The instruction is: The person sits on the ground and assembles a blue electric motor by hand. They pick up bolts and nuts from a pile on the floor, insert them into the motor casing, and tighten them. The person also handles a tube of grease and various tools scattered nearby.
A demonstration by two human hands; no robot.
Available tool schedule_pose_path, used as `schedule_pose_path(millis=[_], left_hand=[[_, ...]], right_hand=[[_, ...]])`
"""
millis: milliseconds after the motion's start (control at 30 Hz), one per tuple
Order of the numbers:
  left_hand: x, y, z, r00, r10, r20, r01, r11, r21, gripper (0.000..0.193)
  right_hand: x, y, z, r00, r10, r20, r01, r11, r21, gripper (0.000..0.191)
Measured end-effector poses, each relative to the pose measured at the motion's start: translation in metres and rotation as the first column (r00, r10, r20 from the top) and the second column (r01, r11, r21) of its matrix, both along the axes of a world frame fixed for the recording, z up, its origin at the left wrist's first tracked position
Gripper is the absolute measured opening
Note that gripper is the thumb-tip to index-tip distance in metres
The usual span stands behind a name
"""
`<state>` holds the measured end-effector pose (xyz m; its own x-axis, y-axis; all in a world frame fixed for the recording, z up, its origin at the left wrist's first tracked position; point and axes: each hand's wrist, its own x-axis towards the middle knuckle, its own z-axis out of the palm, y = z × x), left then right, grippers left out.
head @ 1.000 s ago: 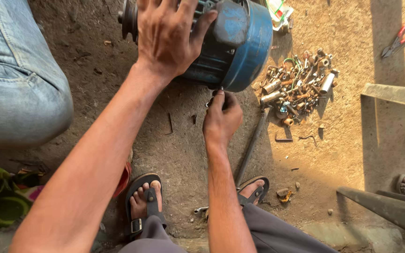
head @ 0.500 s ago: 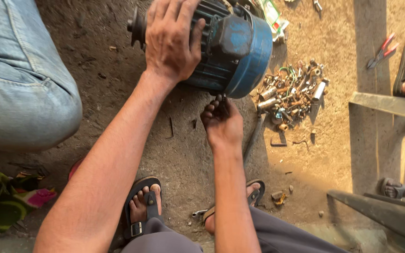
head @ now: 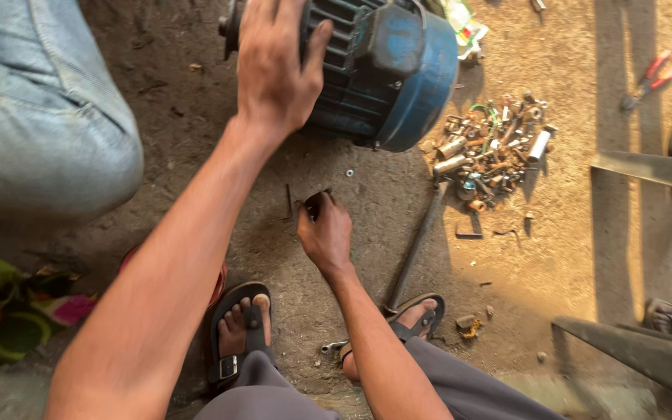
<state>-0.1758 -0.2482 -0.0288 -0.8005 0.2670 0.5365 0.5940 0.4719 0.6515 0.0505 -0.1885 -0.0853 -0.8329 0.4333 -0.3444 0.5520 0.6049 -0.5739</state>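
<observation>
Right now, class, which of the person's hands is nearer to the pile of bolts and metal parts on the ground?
Right. The right hand is low on the dirt, left of the pile of bolts. The left hand rests on the blue electric motor, farther away.

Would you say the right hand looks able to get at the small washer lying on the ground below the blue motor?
Probably yes: the right hand is low by the ground, the washer lies just beyond it, and only bare dirt shows between them.

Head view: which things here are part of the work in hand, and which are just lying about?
In hand:
- blue electric motor, left hand resting on it
- small dark part pinched in the right hand

Lying about:
- pile of nuts and bolts
- red-handled pliers
- long metal bar
- small wrench by the sandals
</observation>
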Motion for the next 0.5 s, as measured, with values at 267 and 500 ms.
schedule_pose_path(millis=[267,500], left_hand=[[0.109,-0.053,0.018,0.846,0.037,0.532,-0.062,0.998,0.028,0.018],[0.156,-0.04,0.009,0.739,-0.175,0.651,0.242,0.97,-0.013,0.017]], right_hand=[[0.004,-0.02,-0.032,0.998,0.068,0.009,-0.067,0.997,-0.041,0.022],[0.015,0.021,-0.028,0.591,-0.793,0.145,0.573,0.287,-0.768,0.007]])
